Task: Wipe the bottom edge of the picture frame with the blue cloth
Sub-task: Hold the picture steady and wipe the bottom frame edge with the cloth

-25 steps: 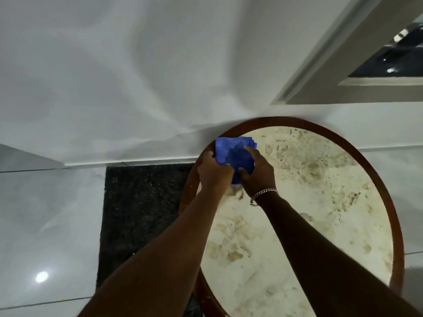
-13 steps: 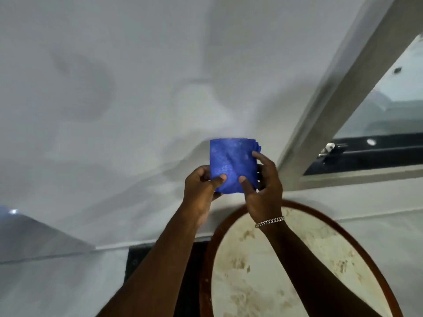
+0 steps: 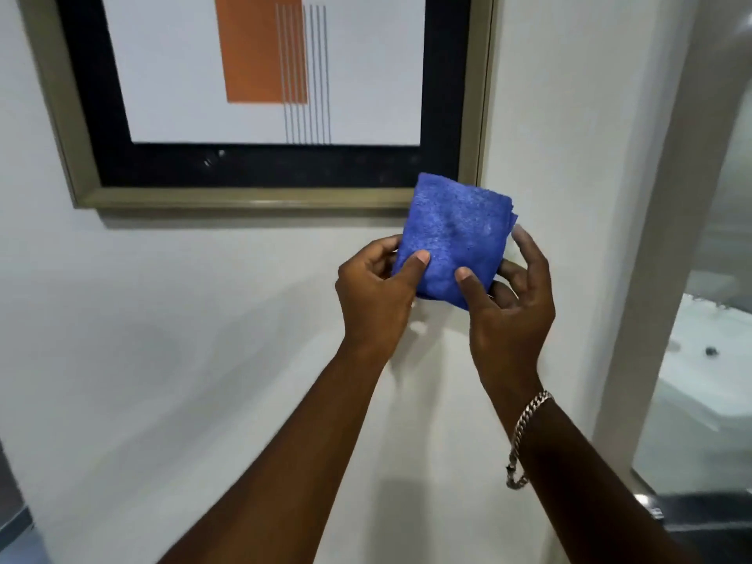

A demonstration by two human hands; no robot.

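Observation:
A folded blue cloth (image 3: 455, 234) is held up in front of the white wall by both hands. My left hand (image 3: 376, 293) pinches its lower left corner with thumb on the front. My right hand (image 3: 508, 303), with a chain bracelet at the wrist, grips the lower right side. The picture frame (image 3: 244, 197) hangs on the wall above and to the left, gold-edged with a black mat and an orange print. The cloth's top edge overlaps the frame's bottom right corner in the view; whether it touches is unclear.
A white wall (image 3: 183, 319) fills the area below the frame. A grey doorway post (image 3: 667, 238) stands at the right, with a white tub or basin (image 3: 704, 384) seen beyond it.
Both hands lifted the cloth from the round table up along the wall. The view tilted upward, so the table dropped out of sight and the picture frame came into view.

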